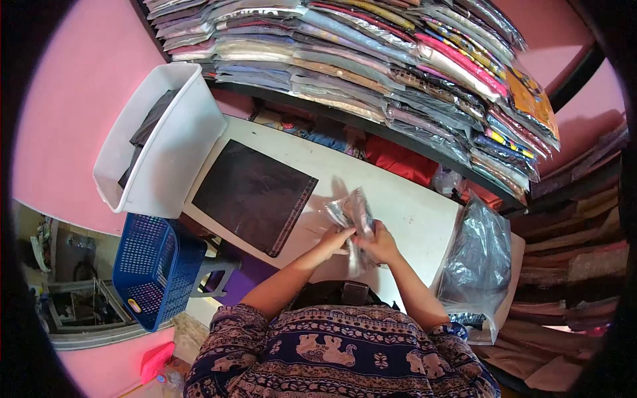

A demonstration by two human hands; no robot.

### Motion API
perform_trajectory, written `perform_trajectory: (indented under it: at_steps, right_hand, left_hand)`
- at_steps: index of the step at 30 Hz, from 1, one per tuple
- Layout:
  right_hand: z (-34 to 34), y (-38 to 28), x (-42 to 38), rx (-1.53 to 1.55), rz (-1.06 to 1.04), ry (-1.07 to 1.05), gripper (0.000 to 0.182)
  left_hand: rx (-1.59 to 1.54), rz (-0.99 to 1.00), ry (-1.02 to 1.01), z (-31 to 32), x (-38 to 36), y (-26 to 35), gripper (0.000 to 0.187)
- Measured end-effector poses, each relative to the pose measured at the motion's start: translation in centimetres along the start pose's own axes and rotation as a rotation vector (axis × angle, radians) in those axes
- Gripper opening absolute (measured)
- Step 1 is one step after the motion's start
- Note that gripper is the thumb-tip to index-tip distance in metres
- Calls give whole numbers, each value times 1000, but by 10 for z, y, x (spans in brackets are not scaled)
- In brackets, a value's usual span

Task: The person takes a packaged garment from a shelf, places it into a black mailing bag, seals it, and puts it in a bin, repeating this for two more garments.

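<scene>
Both of my hands are above the white table (411,229), near its front edge. My left hand (334,243) and my right hand (378,243) are closed on a crumpled clear plastic packet (355,205), one on each side of it. What lies inside the packet is too blurred to tell. A flat dark folded cloth or package (252,192) with a patterned strip along its right edge lies on the table to the left of my hands. To their right is a clear plastic bag (478,252) with dark grey contents, at the table's right end.
A shelf (298,99) behind the table bears stacks of plastic-wrapped folded cloth (371,66). At left stand a white bin (176,146) with dark items and a blue perforated basket (156,265). Folded brown fabrics (570,259) line the right side.
</scene>
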State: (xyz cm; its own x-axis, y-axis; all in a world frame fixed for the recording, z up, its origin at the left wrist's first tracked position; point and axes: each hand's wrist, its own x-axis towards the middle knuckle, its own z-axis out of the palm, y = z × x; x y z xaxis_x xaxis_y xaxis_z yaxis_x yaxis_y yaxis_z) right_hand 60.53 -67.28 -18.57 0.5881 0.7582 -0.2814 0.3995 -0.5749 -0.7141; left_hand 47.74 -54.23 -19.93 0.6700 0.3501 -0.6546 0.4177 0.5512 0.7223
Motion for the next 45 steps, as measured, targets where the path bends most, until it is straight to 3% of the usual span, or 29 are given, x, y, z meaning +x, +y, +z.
perform_trajectory:
  at_steps: [2, 4, 6, 8, 9, 11, 12, 13, 15, 16, 25, 29, 35, 37, 45]
  right_hand:
    - [0, -29, -14, -163, -130, -42, 93]
    - [7, -36, -17, -309, -141, -23, 95]
    - [11, -37, -11, -476, 32, -3, 92]
    - [16, -22, -2, -552, -39, 44, 90]
    - [16, -19, 1, -534, -24, 43, 86]
    - [12, -16, 0, -493, -41, 58, 80]
    - [11, -14, 0, -494, -42, 56, 80]
    - [11, -11, 1, -485, -47, 48, 80]
    - [10, -8, 3, -477, -59, 40, 80]
    - [10, -8, 3, -476, -58, 43, 80]
    - [3, -15, -3, -509, -10, 36, 83]
    - [0, -9, -3, -498, -71, 29, 84]
    - [-2, -25, -6, -328, -239, 10, 83]
    - [6, -38, -8, -321, -276, -15, 83]
    - [30, -68, -16, -509, -360, -228, 81]
  left_hand:
    - [-76, -45, -68, -2, 2, 3, 51]
    - [-169, -107, -335, -13, 17, -6, 54]
    - [-152, -65, -241, -22, 19, -12, 46]
    - [309, 291, -216, -45, 13, -11, 33]
    - [682, 520, 33, -61, 7, -9, 20]
    - [820, 679, 363, -98, -2, -1, 21]
    - [996, 675, 561, -122, 4, -4, 19]
    - [969, 722, 690, -137, -3, 0, 24]
    - [980, 606, 810, -159, -6, 0, 26]
    - [1009, 529, 819, -166, -7, -1, 27]
    - [1064, 472, 794, -184, 1, -2, 15]
    - [1069, 524, 811, -181, -4, 0, 13]
    - [842, 600, 676, -161, -19, 11, 16]
    - [699, 599, 508, -153, -25, 15, 19]
    - [451, 721, 479, -136, -52, 34, 20]
